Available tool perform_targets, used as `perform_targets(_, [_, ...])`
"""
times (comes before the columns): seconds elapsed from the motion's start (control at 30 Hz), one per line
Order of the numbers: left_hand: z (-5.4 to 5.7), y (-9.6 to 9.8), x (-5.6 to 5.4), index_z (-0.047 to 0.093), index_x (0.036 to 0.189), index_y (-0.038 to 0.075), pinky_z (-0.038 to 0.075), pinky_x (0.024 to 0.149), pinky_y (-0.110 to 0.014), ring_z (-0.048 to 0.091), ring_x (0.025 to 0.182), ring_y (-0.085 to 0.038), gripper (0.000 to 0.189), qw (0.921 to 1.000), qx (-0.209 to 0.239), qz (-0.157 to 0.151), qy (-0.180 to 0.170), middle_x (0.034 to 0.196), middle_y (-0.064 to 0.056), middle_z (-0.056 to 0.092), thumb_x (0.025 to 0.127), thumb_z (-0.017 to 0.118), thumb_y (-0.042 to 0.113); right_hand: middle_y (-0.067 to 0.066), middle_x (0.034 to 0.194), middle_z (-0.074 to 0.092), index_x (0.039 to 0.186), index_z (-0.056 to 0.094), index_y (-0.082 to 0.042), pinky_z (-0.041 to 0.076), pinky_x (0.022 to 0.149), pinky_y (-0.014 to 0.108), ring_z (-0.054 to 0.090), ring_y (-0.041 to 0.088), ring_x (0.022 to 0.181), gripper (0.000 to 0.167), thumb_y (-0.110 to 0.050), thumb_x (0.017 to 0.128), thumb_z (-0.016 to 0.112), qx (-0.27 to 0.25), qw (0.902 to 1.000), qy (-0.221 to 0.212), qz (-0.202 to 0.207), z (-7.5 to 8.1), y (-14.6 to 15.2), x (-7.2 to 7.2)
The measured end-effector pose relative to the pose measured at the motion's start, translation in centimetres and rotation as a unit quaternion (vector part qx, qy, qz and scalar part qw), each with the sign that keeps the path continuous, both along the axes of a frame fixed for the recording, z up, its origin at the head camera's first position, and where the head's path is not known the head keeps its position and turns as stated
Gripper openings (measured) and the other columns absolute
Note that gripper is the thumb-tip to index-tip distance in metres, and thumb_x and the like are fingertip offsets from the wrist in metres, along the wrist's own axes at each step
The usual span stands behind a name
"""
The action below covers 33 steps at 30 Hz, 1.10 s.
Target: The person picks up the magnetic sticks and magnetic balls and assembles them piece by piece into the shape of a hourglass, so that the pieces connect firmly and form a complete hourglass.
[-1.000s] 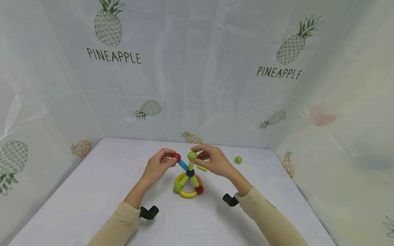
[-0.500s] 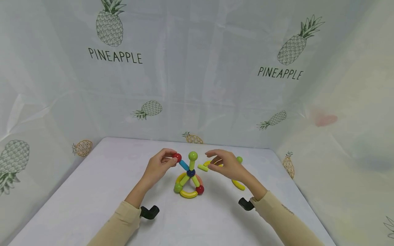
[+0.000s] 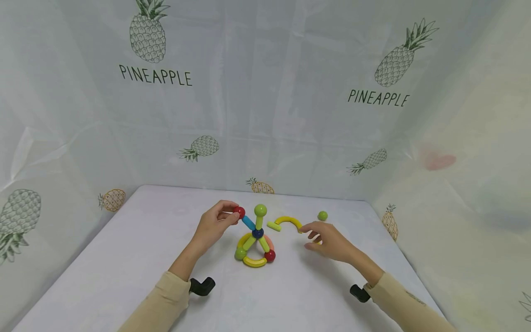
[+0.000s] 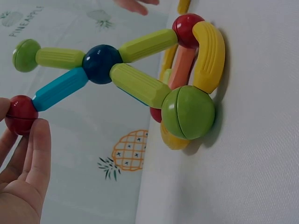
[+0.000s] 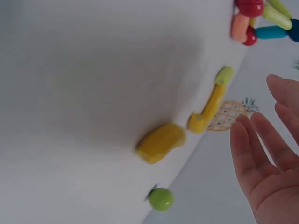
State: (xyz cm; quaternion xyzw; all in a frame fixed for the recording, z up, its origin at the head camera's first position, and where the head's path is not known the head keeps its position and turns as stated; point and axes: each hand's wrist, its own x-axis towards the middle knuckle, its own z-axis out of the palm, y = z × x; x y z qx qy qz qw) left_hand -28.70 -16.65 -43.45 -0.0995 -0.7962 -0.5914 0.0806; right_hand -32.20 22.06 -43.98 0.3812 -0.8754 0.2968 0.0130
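My left hand (image 3: 210, 228) pinches a red ball (image 4: 21, 114) at the outer end of a blue magnetic rod (image 4: 60, 88). That rod joins a dark blue ball (image 3: 257, 233) at the centre of a standing magnetic rod-and-ball structure. From this centre a light green rod rises to a green ball (image 3: 260, 210). Light green legs run down to a base ring with a yellow curved rod (image 3: 255, 262), a green ball (image 3: 240, 253) and a red ball (image 3: 270, 256). Right of the structure, my right hand (image 3: 332, 242) hovers empty above a yellow curved rod (image 5: 161, 142), mostly hidden in the head view.
Behind the structure lie another yellow curved piece (image 3: 289, 219) and a short light green rod (image 3: 274, 226), touching end to end. A loose green ball (image 3: 322, 215) sits at the back right. A pineapple-print curtain (image 3: 265, 115) stands behind the white table (image 3: 166, 216).
My right hand has let go of the top green ball and moved right and down, towards the loose yellow rod. The green ball stays on its upright rod. My left hand has kept its hold.
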Motion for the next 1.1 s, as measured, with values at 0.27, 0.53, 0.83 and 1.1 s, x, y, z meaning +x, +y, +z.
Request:
perform_targets(0.27, [-0.2,0.1,-0.2,0.064,0.134,0.02,0.058,0.104,-0.047,0.075,0.106,-0.023,0.033,1.0,0.005,-0.002,0.0,0.131,-0.003,0.069,0.105,0.07,0.033,0.014,0.12,0.072,0.128,0.07,-0.003,0.064,0.081,0.042,0.07,0.031,0.099,0.041,-0.002,0.089,0.084,0.045,0.998,0.038,-0.024,-1.7,2.7,-0.4])
perform_targets(0.53, [-0.1,0.1,-0.1,0.064,0.134,0.019,0.058,0.103,-0.045,0.075,0.106,-0.025,0.033,0.9999,0.01,-0.003,0.0,0.131,-0.005,0.069,0.104,0.07,0.032,0.01,0.11,0.071,0.122,0.073,-0.002,0.062,0.075,0.037,0.067,0.025,0.092,0.039,-0.001,0.086,0.086,0.06,0.9969,0.038,-0.033,-2.5,3.9,-0.8])
perform_targets(0.83, [-0.3,0.1,-0.2,0.065,0.133,0.022,0.058,0.104,-0.046,0.075,0.104,-0.02,0.032,1.0,0.008,0.001,-0.003,0.13,-0.003,0.069,0.104,0.071,0.033,0.002,0.097,0.069,0.113,0.075,-0.005,0.059,0.072,0.028,0.065,0.017,0.082,0.035,0.001,0.082,0.089,0.08,0.9953,0.015,-0.051,-2.8,3.8,-1.3])
perform_targets(1.1, [-0.4,0.0,-0.2,0.065,0.133,0.022,0.058,0.104,-0.046,0.075,0.106,-0.027,0.032,0.9999,0.009,0.004,-0.002,0.129,-0.003,0.069,0.104,0.071,0.034,-0.001,0.095,0.069,0.113,0.077,-0.006,0.058,0.07,0.026,0.065,0.011,0.081,0.034,0.004,0.082,0.087,0.091,0.9938,0.017,-0.061,-3.0,3.8,-1.6])
